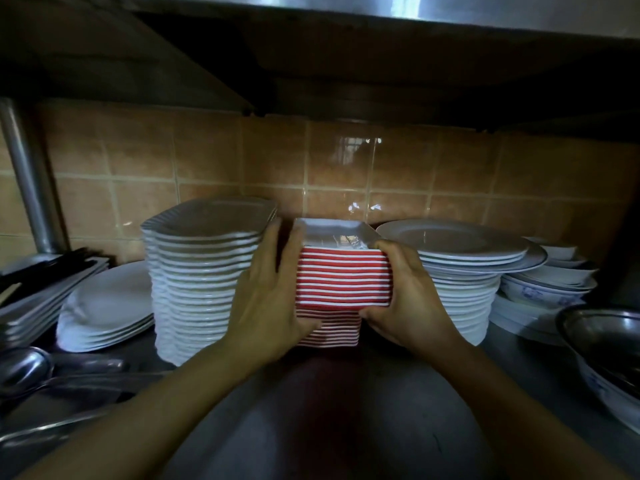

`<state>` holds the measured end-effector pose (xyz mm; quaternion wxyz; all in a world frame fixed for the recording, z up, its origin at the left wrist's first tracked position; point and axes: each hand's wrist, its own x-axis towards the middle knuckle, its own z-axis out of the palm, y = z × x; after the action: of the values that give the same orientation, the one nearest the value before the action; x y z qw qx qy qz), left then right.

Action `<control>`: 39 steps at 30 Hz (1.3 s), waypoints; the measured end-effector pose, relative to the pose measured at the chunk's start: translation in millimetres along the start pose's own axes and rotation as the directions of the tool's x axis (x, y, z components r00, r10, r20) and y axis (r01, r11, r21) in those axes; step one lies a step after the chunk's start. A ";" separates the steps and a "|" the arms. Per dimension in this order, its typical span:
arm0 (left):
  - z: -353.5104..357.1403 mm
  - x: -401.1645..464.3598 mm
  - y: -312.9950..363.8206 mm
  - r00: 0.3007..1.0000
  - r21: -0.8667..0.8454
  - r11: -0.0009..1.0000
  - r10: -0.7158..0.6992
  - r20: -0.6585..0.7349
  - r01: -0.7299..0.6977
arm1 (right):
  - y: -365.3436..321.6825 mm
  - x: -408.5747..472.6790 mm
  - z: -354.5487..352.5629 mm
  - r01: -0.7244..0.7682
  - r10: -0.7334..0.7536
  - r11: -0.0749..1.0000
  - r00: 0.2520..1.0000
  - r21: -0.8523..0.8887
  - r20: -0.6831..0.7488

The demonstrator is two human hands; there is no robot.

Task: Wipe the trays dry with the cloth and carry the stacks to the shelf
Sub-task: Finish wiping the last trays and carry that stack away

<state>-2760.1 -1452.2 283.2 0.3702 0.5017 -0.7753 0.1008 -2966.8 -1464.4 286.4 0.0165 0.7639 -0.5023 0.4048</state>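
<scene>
A stack of red-and-white trays stands on the steel shelf, under a darker shelf above and in front of a brown tiled wall. The upper part of the stack sits slightly offset from the lower part, which shows beneath the hands. The left hand lies against the stack's left side with its fingers fairly straight and reaching up along the edge, so its grip is flat and apart rather than curled. The right hand holds the stack's right side, thumb hooked over the top front corner and fingers wrapped low around the edge, its grip clamped on the trays. Just left of the stack, touching or nearly touching the left hand, rises a tall pile of white scalloped plates. Farther left lie a few white oval plates, and beyond them flat rectangular platters. Metal ladles lie at the shelf's left front. Just right of the stack stands a pile of round white plates, then blue-patterned bowls, and a steel bowl at the right front.
</scene>
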 end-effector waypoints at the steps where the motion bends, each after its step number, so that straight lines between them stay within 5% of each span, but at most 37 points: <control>1: 1.3 0.6 0.0 0.997 0.168 0.983 0.073 -0.013 -0.069 | 0.5 0.2 0.6 -0.002 0.002 1.000 1.000 -0.002 0.002; 4: 6.7 7.6 2.1 0.973 0.296 0.933 0.226 -0.047 -0.203 | 3.3 2.1 2.9 0.000 0.000 1.000 1.000 0.003 0.002; 10: 17.0 21.6 -7.5 0.954 0.334 0.915 0.277 -0.116 -0.225 | 9.6 11.7 12.0 -0.003 0.003 1.000 1.000 0.000 -0.008; 16: 26.5 34.7 -17.6 0.963 0.349 0.914 0.255 -0.091 -0.209 | 15.6 23.5 27.6 -0.041 0.038 0.994 0.999 -0.098 -0.039; 30: 36.6 55.1 -24.4 0.990 0.287 0.948 0.139 0.021 -0.139 | 32.2 55.1 26.0 -0.036 0.031 0.999 0.982 0.021 0.185; 39: 46.0 60.2 -36.9 0.993 0.245 0.963 0.102 0.068 -0.115 | 28.4 59.7 41.3 -0.052 0.061 0.997 0.982 -0.054 0.180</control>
<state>-2763.8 -1536.4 283.4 0.2772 0.5034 -0.7927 0.2034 -2954.1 -1541.3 285.7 -0.0221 0.7825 -0.5330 0.3211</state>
